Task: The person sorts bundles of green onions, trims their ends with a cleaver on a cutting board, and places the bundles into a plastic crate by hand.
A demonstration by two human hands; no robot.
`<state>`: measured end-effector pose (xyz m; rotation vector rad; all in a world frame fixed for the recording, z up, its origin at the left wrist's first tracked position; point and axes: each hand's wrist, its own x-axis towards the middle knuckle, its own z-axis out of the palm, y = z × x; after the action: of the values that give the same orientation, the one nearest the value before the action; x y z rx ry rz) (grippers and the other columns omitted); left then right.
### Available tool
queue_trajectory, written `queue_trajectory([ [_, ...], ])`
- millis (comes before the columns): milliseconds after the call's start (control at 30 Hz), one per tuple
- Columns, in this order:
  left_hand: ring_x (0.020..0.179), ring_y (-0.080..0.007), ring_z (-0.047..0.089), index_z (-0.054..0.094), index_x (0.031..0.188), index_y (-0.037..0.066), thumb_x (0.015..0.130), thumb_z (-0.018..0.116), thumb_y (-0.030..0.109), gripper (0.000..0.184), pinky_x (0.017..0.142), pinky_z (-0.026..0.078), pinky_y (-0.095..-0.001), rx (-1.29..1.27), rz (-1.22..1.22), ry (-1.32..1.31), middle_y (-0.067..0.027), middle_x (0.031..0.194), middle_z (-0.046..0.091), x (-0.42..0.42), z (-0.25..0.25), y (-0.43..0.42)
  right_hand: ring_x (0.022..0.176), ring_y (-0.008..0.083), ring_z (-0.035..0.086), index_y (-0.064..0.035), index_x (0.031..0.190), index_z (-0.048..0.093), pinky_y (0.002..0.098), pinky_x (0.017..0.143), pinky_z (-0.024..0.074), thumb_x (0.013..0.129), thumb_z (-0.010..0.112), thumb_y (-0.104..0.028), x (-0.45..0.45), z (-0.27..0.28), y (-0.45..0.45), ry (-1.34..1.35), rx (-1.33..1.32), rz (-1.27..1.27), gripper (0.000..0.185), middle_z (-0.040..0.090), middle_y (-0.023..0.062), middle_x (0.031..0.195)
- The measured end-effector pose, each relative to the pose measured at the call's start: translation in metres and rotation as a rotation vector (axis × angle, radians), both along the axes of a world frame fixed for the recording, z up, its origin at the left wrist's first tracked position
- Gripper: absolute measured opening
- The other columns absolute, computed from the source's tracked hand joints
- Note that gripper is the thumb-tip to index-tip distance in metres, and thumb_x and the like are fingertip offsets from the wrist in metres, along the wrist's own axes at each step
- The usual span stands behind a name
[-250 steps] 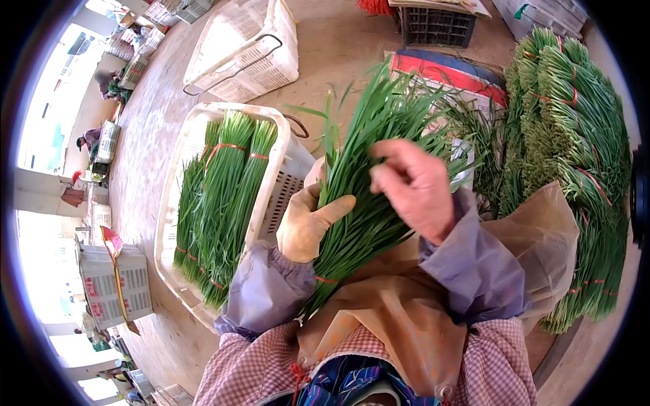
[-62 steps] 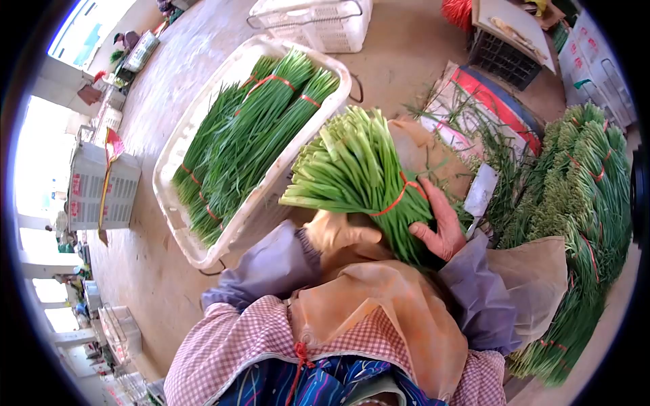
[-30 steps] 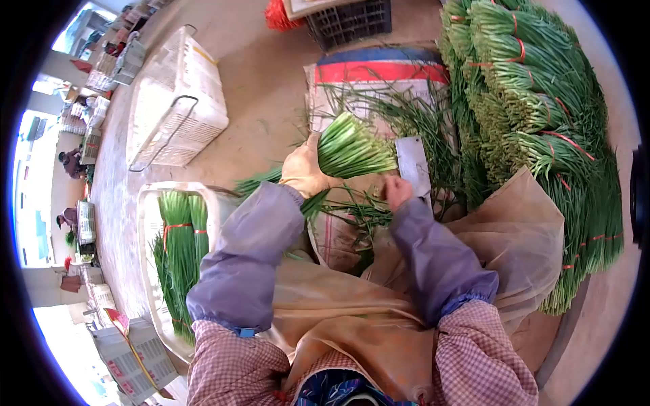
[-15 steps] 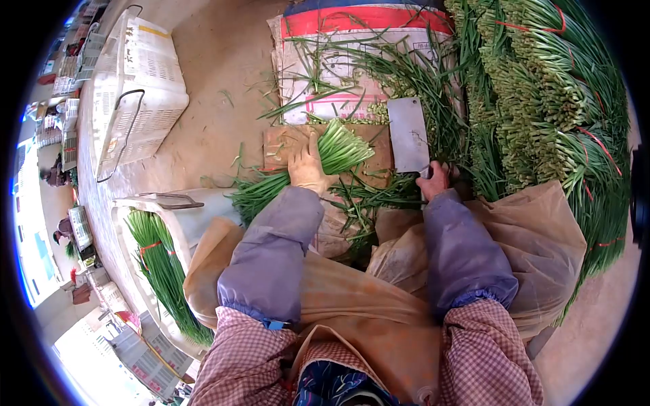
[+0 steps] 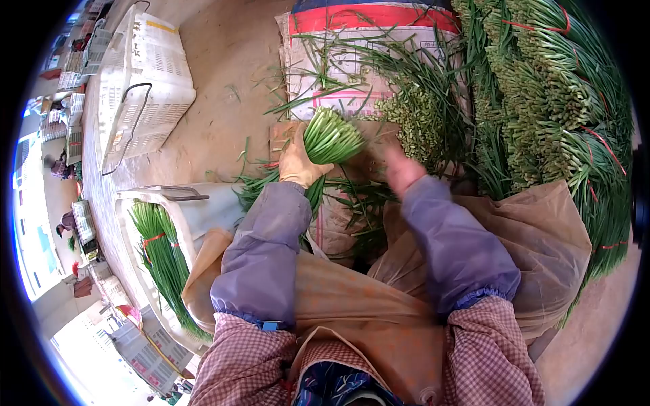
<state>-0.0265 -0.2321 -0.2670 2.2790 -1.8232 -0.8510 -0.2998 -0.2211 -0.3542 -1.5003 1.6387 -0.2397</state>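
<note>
My left hand (image 5: 296, 164), in a yellowish glove, is closed around a bunch of green chives (image 5: 332, 139). The bunch is tilted up, its pale cut ends facing away from me, and long leaves trail below the hand. Under it lies a wooden board (image 5: 279, 134), mostly covered. My right hand (image 5: 404, 169) is a blurred fist at the board's right side, close to the bunch. The cleaver it gripped a moment ago is smeared or edge-on, so its blade cannot be made out. Short cut stalk pieces (image 5: 420, 122) are heaped just beyond the right hand.
A printed sack (image 5: 372, 24) strewn with loose leaves lies ahead. Tied chive bundles (image 5: 528, 101) are piled high on the right. At left stand a white crate (image 5: 152, 81) and a white basket (image 5: 179, 227) holding tied bundles (image 5: 162, 254). People and crates appear far left.
My right hand has swung left from the board's right edge towards the bunch, and the flat cleaver blade has left its place. My left hand has tipped the bunch more upright.
</note>
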Motion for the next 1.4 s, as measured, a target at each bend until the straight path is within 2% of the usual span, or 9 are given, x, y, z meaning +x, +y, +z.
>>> queue_trajectory([
  [33,0.114,-0.0386,0.059,0.031,0.147,0.005,0.057,0.088,0.033,0.11,0.099,0.046,-0.0453,0.017,0.005,0.008,-0.0218,0.124,0.061,-0.001,0.006,-0.001,0.085,0.0469,0.062,-0.0101,0.113,0.054,0.0525,0.071,0.0489,0.091,0.057,-0.017,0.011,0.046,0.009,0.022,-0.102,0.289,0.024,0.063,0.0285,0.087],
  [200,0.116,-0.0383,0.057,0.024,0.15,0.007,0.056,0.09,0.032,0.117,0.097,0.046,-0.0464,0.036,0.0,-0.074,-0.0206,0.132,0.054,-0.004,-0.015,0.013,0.081,0.0446,0.063,-0.0066,0.105,0.059,0.0507,0.07,0.0493,0.09,0.062,-0.024,-0.001,-0.008,0.013,-0.133,-0.094,-0.057,0.022,0.064,0.0246,0.082],
  [267,0.118,-0.0374,0.056,0.022,0.151,0.008,0.056,0.09,0.033,0.119,0.098,0.045,-0.0472,0.138,-0.076,-0.19,-0.0193,0.133,0.052,-0.02,-0.021,0.016,0.075,0.043,0.063,-0.0048,0.102,0.061,0.0499,0.068,0.0489,0.09,0.063,-0.028,-0.007,0.014,0.003,-0.166,-0.138,-0.243,0.026,0.065,0.0218,0.078],
  [433,0.122,-0.0337,0.052,0.018,0.154,0.01,0.053,0.09,0.042,0.128,0.101,0.041,-0.0488,0.076,-0.203,-0.366,-0.0147,0.13,0.052,-0.036,-0.017,0.004,0.07,0.0409,0.063,-0.0053,0.106,0.064,0.0469,0.065,0.0489,0.091,0.059,-0.021,-0.016,0.027,0.008,-0.099,-0.177,-0.166,0.023,0.063,0.0227,0.075],
  [600,0.138,-0.0392,0.038,0.011,0.154,0.006,0.055,0.087,0.037,0.129,0.113,0.034,-0.0474,0.39,-0.157,0.043,-0.0222,0.151,0.032,-0.033,-0.022,-0.022,0.062,0.0398,0.061,-0.0015,0.098,0.06,0.0452,0.057,0.046,0.091,0.056,-0.012,-0.004,0.055,0.023,-0.008,-0.179,-0.088,0.014,0.058,0.022,0.067],
  [700,0.139,-0.0394,0.036,0.011,0.154,0.005,0.051,0.09,0.04,0.134,0.115,0.032,-0.0443,0.499,-0.189,0.132,-0.0215,0.152,0.032,-0.018,-0.006,-0.039,0.06,0.0396,0.06,-0.003,0.099,0.059,0.0465,0.055,0.0443,0.091,0.058,-0.014,0.004,0.077,0.025,-0.079,-0.212,-0.098,0.014,0.057,0.0215,0.065],
  [833,0.137,-0.0351,0.04,0.019,0.153,0.006,0.048,0.093,0.048,0.135,0.111,0.032,-0.0463,0.203,-0.139,-0.232,-0.0209,0.147,0.038,-0.057,-0.021,-0.018,0.061,0.0406,0.061,-0.0051,0.102,0.059,0.0485,0.056,0.0448,0.093,0.06,-0.018,0.012,0.099,0.023,0.046,-0.25,0.015,0.016,0.058,0.0206,0.064],
  [1000,0.121,-0.034,0.053,0.03,0.145,0.002,0.052,0.09,0.037,0.116,0.101,0.043,-0.0457,0.101,-0.066,-0.2,-0.0172,0.131,0.054,-0.064,-0.038,-0.016,0.065,0.0428,0.062,-0.0036,0.098,0.057,0.0509,0.059,0.0466,0.092,0.059,-0.019,0.012,0.091,0.024,0.163,-0.226,0.091,0.017,0.061,0.0209,0.067],
  [1400,0.114,-0.0395,0.058,0.035,0.14,0.002,0.055,0.088,0.031,0.104,0.095,0.05,-0.0464,0.162,-0.062,-0.197,-0.0215,0.126,0.056,-0.063,-0.049,-0.027,0.072,0.0424,0.063,-0.0013,0.091,0.058,0.0503,0.066,0.0493,0.09,0.061,-0.02,-0.003,0.07,0.01,0.151,-0.216,0.175,0.019,0.063,0.0224,0.072],
])
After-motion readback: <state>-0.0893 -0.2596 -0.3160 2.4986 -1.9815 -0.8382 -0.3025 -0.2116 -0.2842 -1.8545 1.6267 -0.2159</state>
